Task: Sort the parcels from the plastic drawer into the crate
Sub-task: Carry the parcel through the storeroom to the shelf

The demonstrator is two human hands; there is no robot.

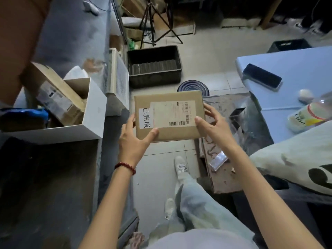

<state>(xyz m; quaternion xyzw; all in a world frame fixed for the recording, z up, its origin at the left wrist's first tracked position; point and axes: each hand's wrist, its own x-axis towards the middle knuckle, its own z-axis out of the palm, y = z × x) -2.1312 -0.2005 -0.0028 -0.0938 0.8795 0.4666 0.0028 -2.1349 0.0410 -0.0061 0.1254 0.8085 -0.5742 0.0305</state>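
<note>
Left hand (133,142) and right hand (213,126) grip parcel (168,115) by its side edges, mid-air above floor. Crate (154,66) ahead, well apart. I'd keep it level, lower flat inside, then release.

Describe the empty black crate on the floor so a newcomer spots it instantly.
Look at the tiled floor straight ahead, just past the parcel being held. The black crate sits there beside a white slatted panel. Unlike the second black crate behind the blue table, its empty, ribbed inside is fully visible.
</note>
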